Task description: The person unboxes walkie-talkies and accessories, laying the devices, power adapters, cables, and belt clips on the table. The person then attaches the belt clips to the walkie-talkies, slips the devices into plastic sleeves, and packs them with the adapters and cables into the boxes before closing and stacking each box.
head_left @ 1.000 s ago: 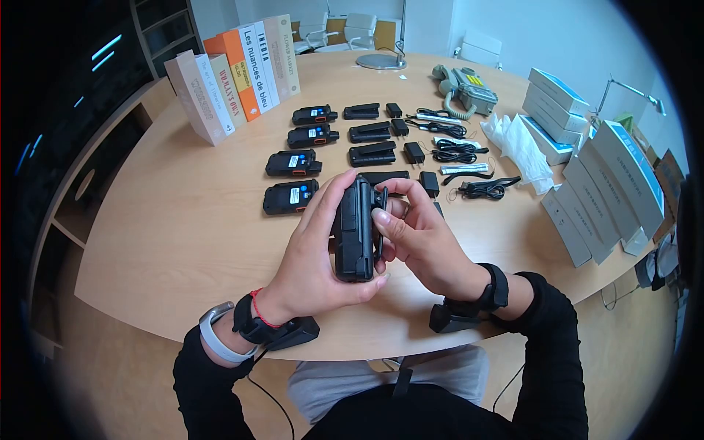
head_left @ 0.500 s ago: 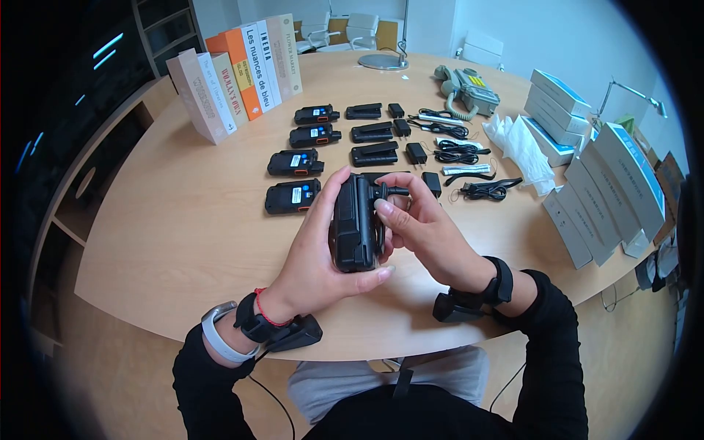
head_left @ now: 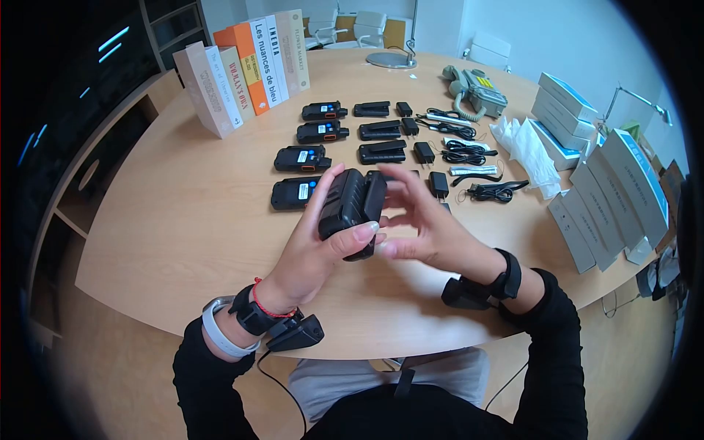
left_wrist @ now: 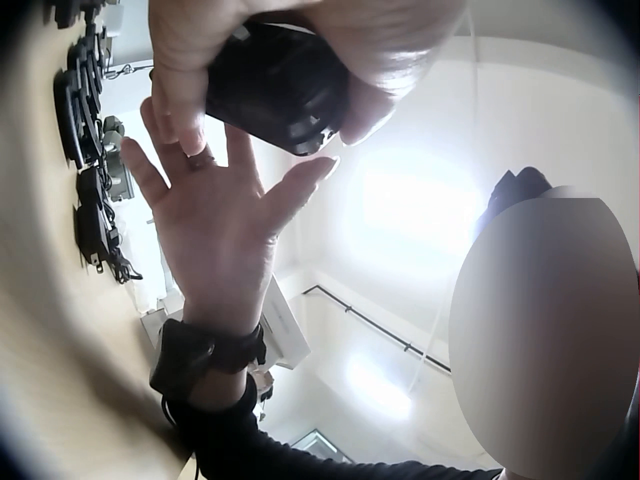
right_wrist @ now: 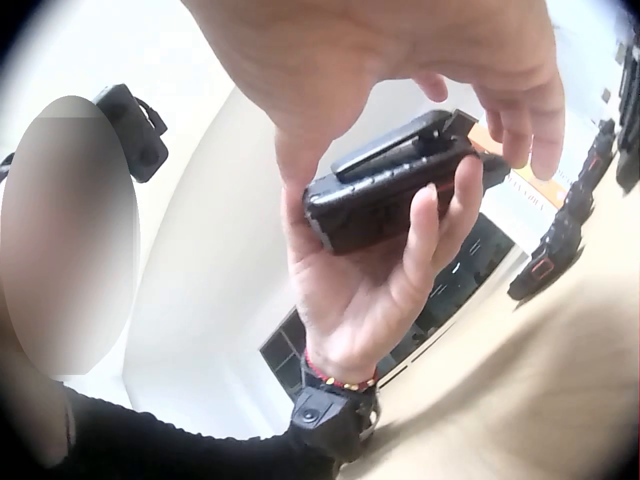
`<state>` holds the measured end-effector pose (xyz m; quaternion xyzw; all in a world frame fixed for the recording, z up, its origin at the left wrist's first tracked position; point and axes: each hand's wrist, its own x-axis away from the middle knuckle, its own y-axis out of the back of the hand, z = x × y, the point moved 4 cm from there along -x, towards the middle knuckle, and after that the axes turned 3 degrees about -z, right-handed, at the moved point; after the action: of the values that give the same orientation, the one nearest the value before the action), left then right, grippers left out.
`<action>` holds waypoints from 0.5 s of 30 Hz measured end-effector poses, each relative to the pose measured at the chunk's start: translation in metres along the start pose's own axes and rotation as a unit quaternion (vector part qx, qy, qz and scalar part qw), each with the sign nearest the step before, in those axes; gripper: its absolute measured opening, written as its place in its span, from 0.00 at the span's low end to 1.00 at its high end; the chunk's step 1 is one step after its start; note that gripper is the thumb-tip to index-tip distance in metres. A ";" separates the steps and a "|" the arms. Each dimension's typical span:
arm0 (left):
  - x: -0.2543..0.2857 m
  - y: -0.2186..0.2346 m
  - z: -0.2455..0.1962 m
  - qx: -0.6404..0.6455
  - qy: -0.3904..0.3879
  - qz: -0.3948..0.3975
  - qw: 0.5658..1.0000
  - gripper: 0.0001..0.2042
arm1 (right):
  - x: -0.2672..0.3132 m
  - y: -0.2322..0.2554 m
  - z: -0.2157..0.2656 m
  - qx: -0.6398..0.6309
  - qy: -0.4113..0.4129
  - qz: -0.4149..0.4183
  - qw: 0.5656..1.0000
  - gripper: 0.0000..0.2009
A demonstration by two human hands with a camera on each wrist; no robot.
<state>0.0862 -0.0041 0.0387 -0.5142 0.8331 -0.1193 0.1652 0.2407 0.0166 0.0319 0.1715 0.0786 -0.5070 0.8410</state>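
One chunky black plastic gadget with ribbed sides [head_left: 337, 207] is held up over the pale wooden counter [head_left: 183, 242], between the two hands. On its back is a long, flat, black clip [right_wrist: 390, 142], which shows best from the right wrist. The left hand [head_left: 301, 257] grips the gadget, with its thumb across the near end. The right hand [head_left: 433, 229] is free, its fingers spread out just beside the gadget; I cannot tell if a tip touches it. The step seems to be turning the gadget about and checking the clip side. To do it well, the left hand should hold snugly but not squash, and keep its thumb off the clip. The right fingers should push softly and straight, and not yank. Working low over the bare wood is safer, because a drop could hit the things laid out ahead: four black gadgets with white labels [head_left: 302, 158], long black plastic pieces [head_left: 383, 152], small black plugs [head_left: 438, 185] and bundled black cords [head_left: 499, 192]. Farther out are white cardboard boxes [head_left: 598, 209] on the right and a row of upright books [head_left: 242, 92] on the left, so elbows have room.
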 end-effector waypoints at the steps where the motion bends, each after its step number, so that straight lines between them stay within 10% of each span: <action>1: 0.000 0.001 0.001 0.001 -0.004 0.006 1.000 0.43 | 0.002 -0.005 0.004 -0.022 -0.019 0.009 1.000 0.52; 15: 0.000 0.003 0.010 -0.084 -0.090 0.033 0.992 0.44 | 0.010 -0.024 0.006 -0.141 -0.044 -0.005 0.989 0.55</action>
<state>0.0877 -0.0032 0.0289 -0.5073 0.8383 0.0029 0.1998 0.2241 -0.0047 0.0296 0.0286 0.1129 -0.5018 0.8571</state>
